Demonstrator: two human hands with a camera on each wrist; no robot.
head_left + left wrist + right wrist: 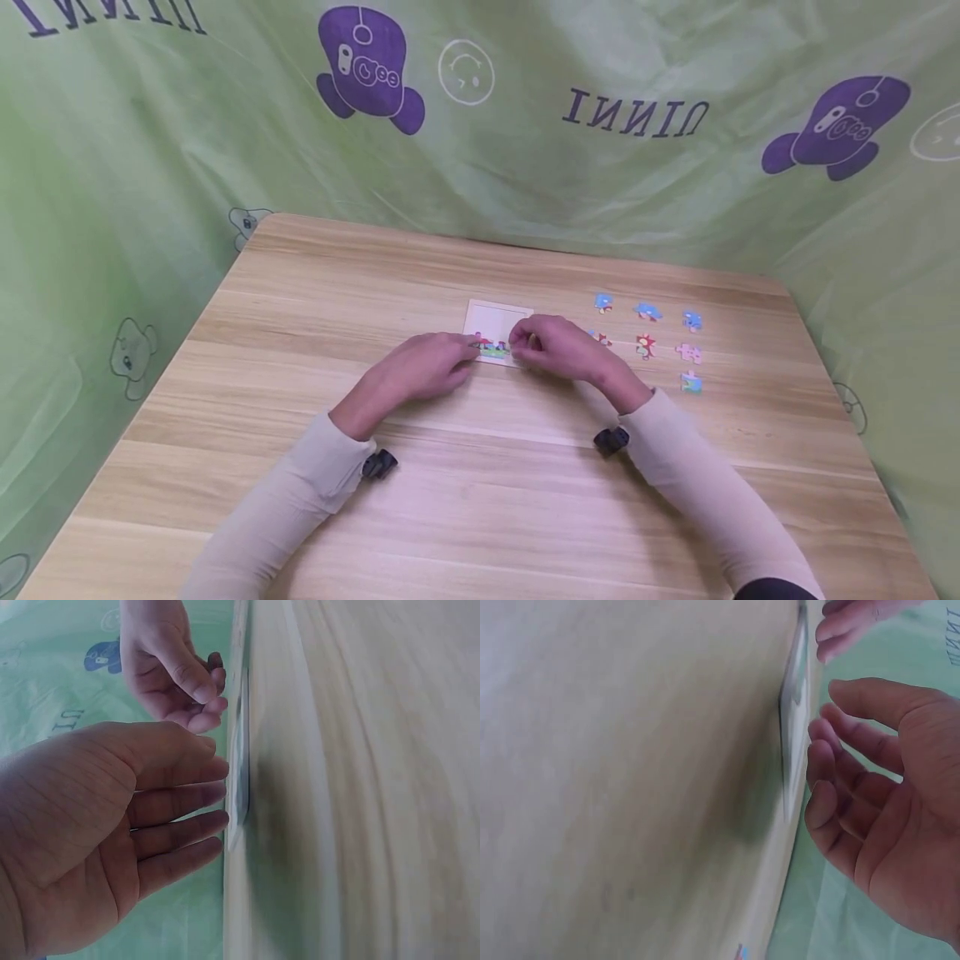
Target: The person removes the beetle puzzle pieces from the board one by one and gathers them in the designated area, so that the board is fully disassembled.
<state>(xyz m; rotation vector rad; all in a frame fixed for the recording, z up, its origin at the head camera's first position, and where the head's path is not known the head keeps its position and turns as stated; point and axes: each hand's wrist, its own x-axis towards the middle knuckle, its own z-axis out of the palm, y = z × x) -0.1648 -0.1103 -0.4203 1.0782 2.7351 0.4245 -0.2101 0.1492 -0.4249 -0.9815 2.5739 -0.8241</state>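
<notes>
A small jigsaw puzzle tray (498, 310) with a pale rim lies on the table, a picture strip of joined puzzle pieces (492, 350) along its near side. My left hand (431, 364) reaches to the tray's left side, its index fingertip at the pieces. In the left wrist view, the fingers (180, 806) are nearly straight and hold nothing. Over the tray's right side is my right hand (562, 346), fingers loosely bent. Thumb and index finger stand apart in the right wrist view, with no piece showing between them. This hand hides the tray's near right corner.
Several loose puzzle pieces lie in spaced rows to the right, among them a blue piece (648, 312), a red star piece (645, 347) and a pink piece (688, 352). A green printed curtain (480, 167) hangs behind the wooden table (480, 500).
</notes>
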